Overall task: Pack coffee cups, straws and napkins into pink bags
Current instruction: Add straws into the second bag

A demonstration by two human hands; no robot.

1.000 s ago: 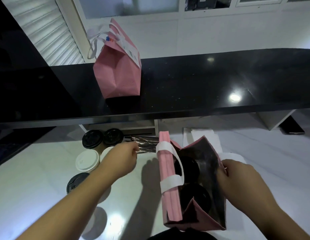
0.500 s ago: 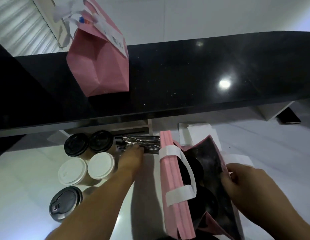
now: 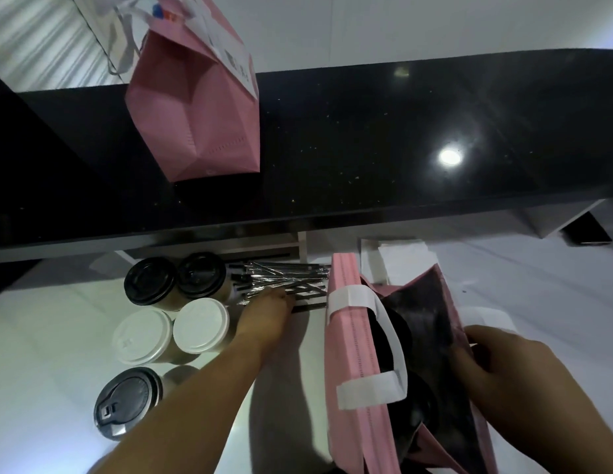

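On white counter: left hand fingertips among wrapped straws, grip unclear; right hand pinching pink bag; labels unreadable.

The left grip lies on the near edge of the straws. Left of it stand five lidded cups on the counter. Right of it stands the open bag, cups inside, the right grip on its far wall. Napkins lie behind the bag. Another bag stands on the raised counter beyond.
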